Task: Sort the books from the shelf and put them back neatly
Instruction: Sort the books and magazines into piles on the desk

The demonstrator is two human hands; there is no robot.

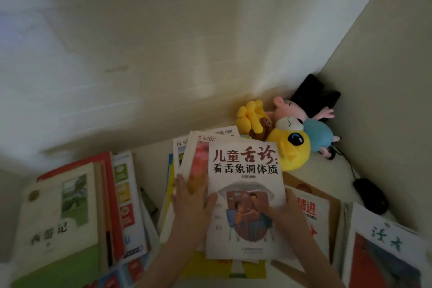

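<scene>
A white book with red and black Chinese title and a drawing of two seated people (245,194) lies on top of a middle pile of magazines (198,145). My right hand (287,210) grips its right edge, thumb on the cover. My left hand (189,201) lies flat with straight fingers on the magazine beside the book's left edge. Another pile sits at the left, topped by a cream and green book (58,224), next to a white book with coloured squares (127,203). At the right lie a red-lettered book (311,213) and a book with green characters (388,248).
Plush toys crowd the back right corner: a yellow one (292,149), a pink pig in blue (313,124) and a black one (315,96). A black computer mouse (370,195) with its cable lies at the right wall. Pale walls enclose the surface behind and right.
</scene>
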